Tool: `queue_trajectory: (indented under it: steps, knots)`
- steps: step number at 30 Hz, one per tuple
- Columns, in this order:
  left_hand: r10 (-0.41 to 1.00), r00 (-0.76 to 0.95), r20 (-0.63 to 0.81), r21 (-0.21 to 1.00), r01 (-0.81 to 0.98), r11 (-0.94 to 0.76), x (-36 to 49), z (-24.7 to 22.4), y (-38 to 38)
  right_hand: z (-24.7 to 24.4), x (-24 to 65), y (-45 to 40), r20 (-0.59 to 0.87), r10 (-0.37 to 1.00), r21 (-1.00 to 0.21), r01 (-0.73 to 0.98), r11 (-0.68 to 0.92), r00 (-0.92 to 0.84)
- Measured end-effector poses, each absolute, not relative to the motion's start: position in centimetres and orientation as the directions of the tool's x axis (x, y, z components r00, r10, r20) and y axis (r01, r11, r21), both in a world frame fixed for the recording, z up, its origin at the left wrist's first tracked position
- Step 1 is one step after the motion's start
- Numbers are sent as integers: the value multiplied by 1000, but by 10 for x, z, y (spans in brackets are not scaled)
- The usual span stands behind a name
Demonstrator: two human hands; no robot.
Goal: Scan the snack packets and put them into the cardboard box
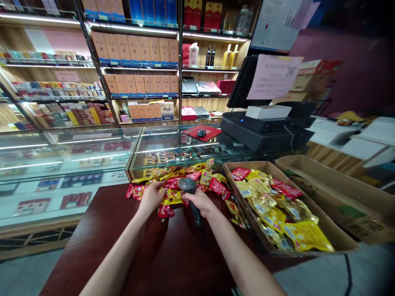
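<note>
My right hand is wrapped around the handle of a dark handheld barcode scanner, its head pointing away from me over the packets. On the left, my left hand has its fingers closed at the edge of a yellow and red snack packet; the exact grip is partly hidden. A loose heap of red, yellow and gold snack packets lies around both hands, against the glass counter. One red packet lies nearer to me on the dark red table.
A cardboard box full of snack packets stands at the right, with another open carton beside it. Behind are a glass display counter, a mouse on a red mat, and a monitor. Stocked shelves line the wall.
</note>
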State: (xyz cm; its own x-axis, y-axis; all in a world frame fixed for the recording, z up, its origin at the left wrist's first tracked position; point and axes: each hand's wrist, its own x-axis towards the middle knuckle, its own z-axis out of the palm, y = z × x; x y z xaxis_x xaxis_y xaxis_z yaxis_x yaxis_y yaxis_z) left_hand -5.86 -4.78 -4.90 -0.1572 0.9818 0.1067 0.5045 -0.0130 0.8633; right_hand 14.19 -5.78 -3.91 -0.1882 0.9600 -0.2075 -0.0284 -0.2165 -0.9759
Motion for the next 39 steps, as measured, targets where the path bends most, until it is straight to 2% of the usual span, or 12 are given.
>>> queue_trajectory:
  steps: [8, 10, 12, 14, 16, 18, 20, 23, 26, 28, 32, 39]
  knots:
    - [959, -259, 117, 913, 407, -2, -47, -67, -58, -41, 120, -71, -149, 939, -988, 5, -155, -310]
    - [963, -261, 59, 938, 345, 37, -40, -63, -57, -42, 124, -72, -156, 935, -986, -6, -166, -318]
    - [974, -202, -103, 980, 149, 135, -33, -58, -56, -43, 131, -71, -131, 938, -986, -54, -156, -321]
    - [963, -27, -268, 953, -152, 261, -26, -54, -57, -43, 141, -70, -98, 946, -985, -103, -135, -309]
    - [935, 137, -328, 850, -389, 356, -19, -51, -59, -42, 153, -70, -101, 953, -982, -127, -142, -284]
    - [929, 164, -333, 794, -482, 370, -13, -49, -63, -40, 164, -69, -140, 958, -974, -140, -179, -252]
    - [945, 91, -314, 841, -435, 322, -6, -48, -65, -39, 173, -71, -180, 953, -957, -180, -226, -243]
    - [976, -35, -216, 965, -157, 208, 2, -49, -65, -37, 182, -75, -229, 938, -917, -265, -297, -260]
    - [995, -86, -54, 997, 45, 58, 4, -53, -64, -34, 188, -78, -236, 936, -874, -363, -322, -262]
    - [998, -67, -16, 1000, -12, 15, 6, -56, -63, -33, 192, -80, -213, 939, -853, -417, -313, -269]
    - [981, 13, -191, 963, -192, 190, 13, -59, -63, -32, 193, -82, -185, 932, -855, -416, -308, -311]
    - [952, 112, -284, 916, -263, 304, 17, -59, -60, -38, 196, -80, -198, 950, -887, -368, -278, -242]
